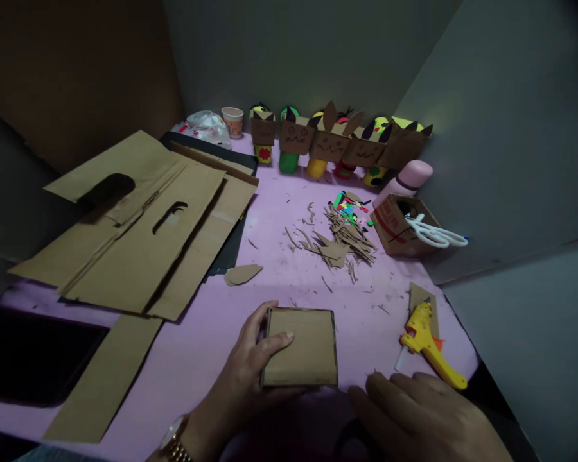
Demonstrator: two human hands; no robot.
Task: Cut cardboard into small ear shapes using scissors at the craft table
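Observation:
My left hand [264,359] grips a small square cardboard box [306,346], thumb on its top face and the other fingers round its left side and underneath. The box is held low over the pink tabletop, near its front edge. To the right of the box, my right hand [414,417] is closed, its fingers curled and partly blurred. A dark loop [351,439], perhaps a tool's handle, shows faintly below the right fingers; what they hold is too dark to make out. A yellow glue gun [426,340] lies beyond the right hand on a cardboard strip.
Flattened cardboard [139,224] covers the left side, beside a dark tablet-like slab [38,356]. Cardboard scraps [341,240] lie mid-table. Several animal-faced cardboard figures [330,144] line the back, near a paper cup [232,122]. A small carton [395,224] with white cable and a pink bottle [411,176] stand right.

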